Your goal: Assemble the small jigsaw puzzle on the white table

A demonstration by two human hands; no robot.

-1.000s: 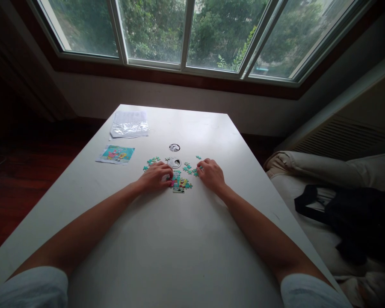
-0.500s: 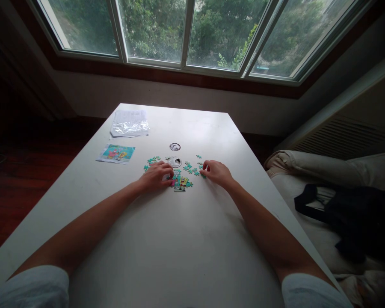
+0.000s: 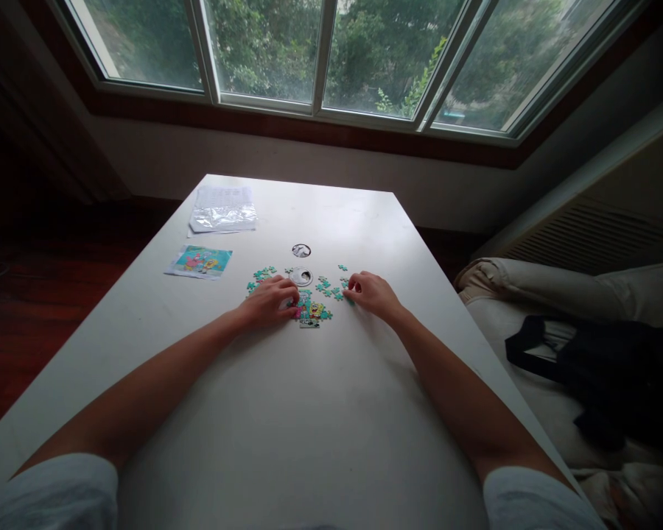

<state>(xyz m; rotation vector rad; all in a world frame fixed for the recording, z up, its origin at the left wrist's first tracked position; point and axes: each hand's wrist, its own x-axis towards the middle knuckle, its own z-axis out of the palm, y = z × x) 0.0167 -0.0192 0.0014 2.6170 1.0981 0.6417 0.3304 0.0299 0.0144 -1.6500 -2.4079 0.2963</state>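
A small joined patch of colourful jigsaw (image 3: pixel 312 312) lies in the middle of the white table (image 3: pixel 287 419). My left hand (image 3: pixel 269 301) rests on the table against the patch's left edge, fingers curled and pressed on it. My right hand (image 3: pixel 371 293) lies to the right of the patch, its fingers bent over loose teal puzzle pieces (image 3: pixel 331 289) at its fingertips. Whether it pinches one is too small to see. More loose teal pieces (image 3: pixel 261 276) are scattered beyond my left hand.
A round tin base (image 3: pixel 300 277) and its lid (image 3: pixel 301 250) sit just beyond the pieces. A picture card (image 3: pixel 199 261) and a clear plastic bag on paper (image 3: pixel 222 210) lie at far left. A black bag (image 3: pixel 602 372) rests on a cushioned seat at right.
My right hand slid a little to the right, away from the joined patch, over the loose pieces. My left hand stayed in place. The view tilted slightly.
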